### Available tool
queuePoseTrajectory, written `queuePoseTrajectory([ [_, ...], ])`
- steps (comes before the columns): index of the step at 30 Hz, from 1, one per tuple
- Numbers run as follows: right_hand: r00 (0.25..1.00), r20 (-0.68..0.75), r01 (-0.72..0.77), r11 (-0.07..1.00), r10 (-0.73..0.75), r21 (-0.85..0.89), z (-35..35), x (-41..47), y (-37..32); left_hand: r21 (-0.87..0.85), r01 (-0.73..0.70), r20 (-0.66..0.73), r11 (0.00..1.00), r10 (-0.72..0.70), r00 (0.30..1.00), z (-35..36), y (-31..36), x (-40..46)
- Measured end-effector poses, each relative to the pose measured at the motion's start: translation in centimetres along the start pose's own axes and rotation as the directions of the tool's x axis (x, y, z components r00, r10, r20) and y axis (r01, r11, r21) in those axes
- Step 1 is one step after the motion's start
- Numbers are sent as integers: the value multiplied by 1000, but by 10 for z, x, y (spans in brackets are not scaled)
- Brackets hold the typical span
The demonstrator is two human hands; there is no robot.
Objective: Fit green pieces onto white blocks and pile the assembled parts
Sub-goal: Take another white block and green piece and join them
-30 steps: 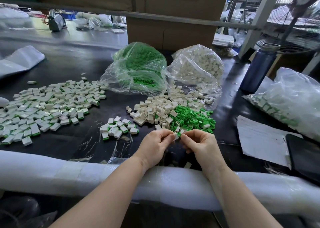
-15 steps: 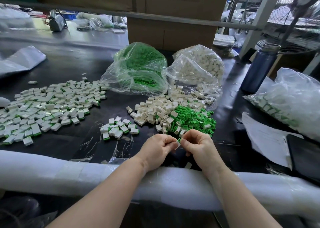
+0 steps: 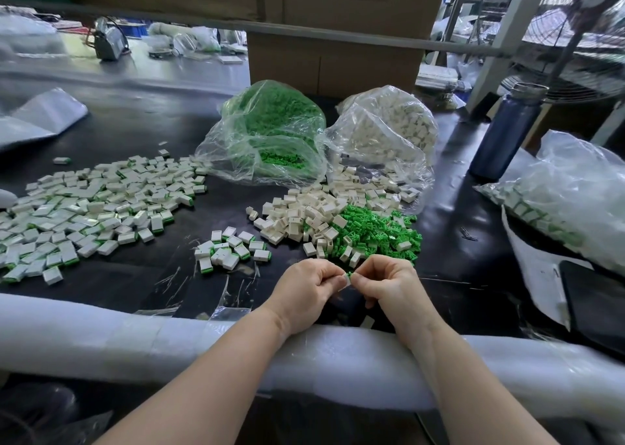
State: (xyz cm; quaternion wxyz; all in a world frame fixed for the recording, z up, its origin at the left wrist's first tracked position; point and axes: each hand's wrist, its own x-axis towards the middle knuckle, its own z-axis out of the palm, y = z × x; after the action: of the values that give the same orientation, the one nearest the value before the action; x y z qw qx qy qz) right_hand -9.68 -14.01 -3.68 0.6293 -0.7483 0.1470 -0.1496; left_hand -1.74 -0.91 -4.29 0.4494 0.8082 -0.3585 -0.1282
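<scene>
The fingers (image 3: 333, 277) of the left hand (image 3: 304, 292) are curled and pinch a white block (image 3: 345, 279); the fingers (image 3: 363, 280) of the right hand (image 3: 389, 287) are curled too and pinch a small green piece (image 3: 350, 274) against the block's near end. Block and piece meet between the two hands, held just above the dark surface (image 3: 135, 275).

Just beyond the hands lies the loose green heap (image 3: 378, 233), touching it on its left a heap of bare white blocks (image 3: 304, 214). Left of that heap sits a small cluster of assembled parts (image 3: 230, 248), and farther left a wide spread of assembled parts (image 3: 91, 208). Behind the green heap stand a clear bag of green pieces (image 3: 270, 133) and a clear bag of white blocks (image 3: 389, 133). A blue bottle (image 3: 504, 133) stands right of the bags. Both forearms cross a white foam roll (image 3: 135, 340) at the surface's near edge.
</scene>
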Motion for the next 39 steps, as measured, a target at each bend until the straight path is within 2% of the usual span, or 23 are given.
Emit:
queuePoseTrajectory([
  [6,999,-30,22,999,-21,27,3,-1,0,-8,55,-3,998,-55,999,0,2,0],
  [12,998,-28,61,993,-58,97,1,-2,-1,-109,57,-3,992,-58,998,-1,6,-2],
  [19,1000,-19,21,993,-19,113,1,0,2,-245,53,-16,968,-59,998,-2,10,-1],
  [22,999,48,-28,996,24,80,3,2,3,-219,18,-25,976,-24,999,-2,8,0],
  [26,986,167,-8,1000,4,22,5,1,0,-168,-19,25,986,24,999,-2,8,-2],
  [39,984,180,-25,993,3,120,2,-2,2,-1,16,133,1000,-16,991,0,9,-1],
])
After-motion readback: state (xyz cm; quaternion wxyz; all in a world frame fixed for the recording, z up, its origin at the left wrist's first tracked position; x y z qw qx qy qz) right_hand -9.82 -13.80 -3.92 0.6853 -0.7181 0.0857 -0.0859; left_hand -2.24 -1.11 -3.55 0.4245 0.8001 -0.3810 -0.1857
